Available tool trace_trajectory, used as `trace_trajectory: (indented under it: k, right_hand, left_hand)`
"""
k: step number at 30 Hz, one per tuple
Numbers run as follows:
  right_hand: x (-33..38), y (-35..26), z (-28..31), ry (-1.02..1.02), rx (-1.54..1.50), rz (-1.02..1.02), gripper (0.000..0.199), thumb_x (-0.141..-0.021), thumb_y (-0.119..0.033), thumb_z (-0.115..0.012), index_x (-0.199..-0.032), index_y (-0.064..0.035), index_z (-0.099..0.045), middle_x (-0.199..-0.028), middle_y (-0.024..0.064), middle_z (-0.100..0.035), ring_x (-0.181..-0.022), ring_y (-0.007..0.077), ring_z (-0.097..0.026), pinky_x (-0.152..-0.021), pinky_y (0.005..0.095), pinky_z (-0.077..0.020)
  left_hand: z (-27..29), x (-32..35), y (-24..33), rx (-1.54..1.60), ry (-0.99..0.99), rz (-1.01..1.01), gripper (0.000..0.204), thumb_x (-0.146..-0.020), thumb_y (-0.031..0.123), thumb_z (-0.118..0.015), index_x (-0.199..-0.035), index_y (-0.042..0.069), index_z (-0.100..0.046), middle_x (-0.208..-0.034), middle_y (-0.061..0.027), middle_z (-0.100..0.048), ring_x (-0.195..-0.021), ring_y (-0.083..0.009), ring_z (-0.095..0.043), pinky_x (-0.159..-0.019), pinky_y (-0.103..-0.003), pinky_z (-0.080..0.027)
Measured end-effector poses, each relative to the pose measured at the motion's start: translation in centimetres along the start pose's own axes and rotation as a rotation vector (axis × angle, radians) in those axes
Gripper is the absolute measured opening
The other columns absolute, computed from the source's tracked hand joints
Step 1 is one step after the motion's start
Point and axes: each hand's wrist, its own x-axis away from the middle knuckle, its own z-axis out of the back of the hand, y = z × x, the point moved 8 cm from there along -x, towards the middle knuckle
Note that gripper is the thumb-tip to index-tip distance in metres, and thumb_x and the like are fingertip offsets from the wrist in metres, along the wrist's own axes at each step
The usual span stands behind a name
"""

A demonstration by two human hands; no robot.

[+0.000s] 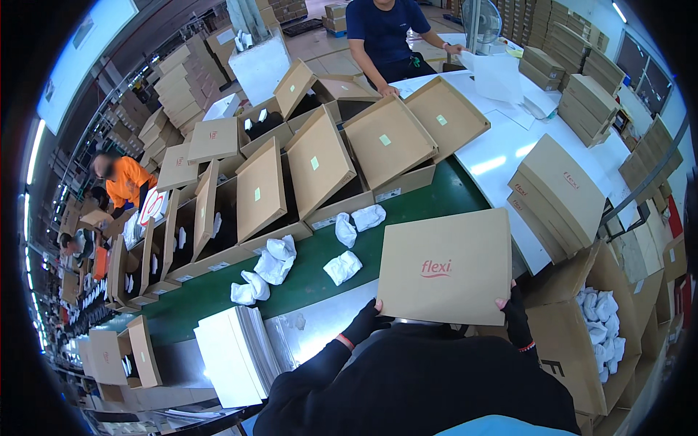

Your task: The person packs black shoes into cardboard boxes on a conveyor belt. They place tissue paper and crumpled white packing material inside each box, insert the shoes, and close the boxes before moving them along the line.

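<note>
A flat brown cardboard box (445, 251) with red print on its top is held in front of my body. Whether it is a whole box or only a lid, I cannot tell. My left hand (366, 320), in a black fingerless glove, grips its near left corner. At the near right corner my right hand (515, 314), gloved the same way, is closed on the edge. Left of the box, white paper bundles (342, 267) lie on a green conveyor belt (320, 291). Beyond them stands a row of brown boxes (331, 207) with lids leaning open and dark contents partly showing.
A stack of white paper sheets (231, 360) is left of me. At right, a large carton (556, 338) holds several white paper bundles (602, 327). Closed boxes (563, 189) are stacked on the white table (509, 211). Across it sits a person in dark blue (385, 33).
</note>
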Motion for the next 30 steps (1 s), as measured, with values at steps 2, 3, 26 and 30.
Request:
trace_trajectory:
  k: [2,3,26,30]
  right_hand:
    - [-0.3,0.7,0.4,0.021,0.027,0.005,0.083,-0.076,-0.021,-0.068,-0.145,0.0003,-0.026,-0.137,0.0140,-0.042,-0.124,0.0236,-0.043,-0.102,0.0356,-0.0363]
    - [-0.4,0.9,0.5,0.032,0.042,0.008,0.083,-0.076,-0.021,-0.069,-0.144,0.0003,-0.026,-0.137,0.0140,-0.042,-0.124,0.0235,-0.043,-0.102,0.0354,-0.0368]
    - [-0.5,-10.7,10.1,0.132,-0.089,0.155,0.077,-0.086,-0.036,-0.063,-0.143,0.0028,-0.030,-0.140,0.0125,-0.042,-0.130,0.0196,-0.036,-0.101,0.0303,-0.0372]
    - [-4.4,-13.1,16.5,0.082,-0.187,0.115,0.061,-0.094,-0.037,-0.054,-0.139,0.0010,-0.039,-0.134,0.0093,-0.050,-0.123,0.0154,-0.046,-0.103,0.0287,-0.0360]
  left_hand:
    - [0.0,0.0,0.1,0.008,0.012,-0.018,0.078,-0.089,0.063,-0.048,-0.145,0.013,-0.027,-0.134,-0.0096,-0.046,-0.119,-0.0229,-0.049,-0.097,-0.040,-0.042]
    - [0.0,0.0,0.2,0.013,0.018,-0.028,0.078,-0.089,0.062,-0.048,-0.145,0.013,-0.028,-0.134,-0.0096,-0.046,-0.119,-0.0231,-0.049,-0.097,-0.040,-0.041]
    - [-11.9,-4.1,14.1,-0.362,-0.124,-0.404,0.065,-0.094,0.037,-0.056,-0.144,0.005,-0.030,-0.133,-0.0114,-0.050,-0.118,-0.0247,-0.052,-0.092,-0.041,-0.047]
    - [-19.4,-7.9,22.4,-0.630,-0.067,-0.610,0.063,-0.092,0.046,-0.055,-0.135,0.001,-0.045,-0.123,-0.0103,-0.057,-0.105,-0.0199,-0.058,-0.086,-0.032,-0.047]
